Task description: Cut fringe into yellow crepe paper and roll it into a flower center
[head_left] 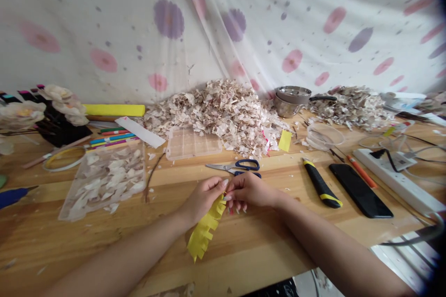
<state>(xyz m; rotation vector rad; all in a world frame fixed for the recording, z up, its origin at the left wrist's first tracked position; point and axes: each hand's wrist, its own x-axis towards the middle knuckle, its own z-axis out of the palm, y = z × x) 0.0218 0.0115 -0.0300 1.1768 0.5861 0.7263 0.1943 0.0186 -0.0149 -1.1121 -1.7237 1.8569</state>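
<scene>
Both hands meet near the middle of the wooden surface [265,246], close to its near edge. The left hand [204,197] is closed around the upper end of a yellow fringed paper strip [205,234], thumb and fingers pinching it. The right hand [249,190] presses in from the other side, its fingertips gripping that same top end, so the two hands touch at the paper. From the pinch the strip runs down and toward the person, lying under the left wrist with its cut fringe (ragged little tabs) pointing to the right. Just beyond the knuckles lie blue-handled scissors [237,166], nearly touching the right hand. To the right, well apart from the hands, a black and yellow utility knife [320,189] lies beside a dark phone [360,191]. Farther back sits a clear compartment box [193,144] against a big heap of pale paper scraps [223,111], and to the left a clear bag of pale petals [104,178] lies flat.
</scene>
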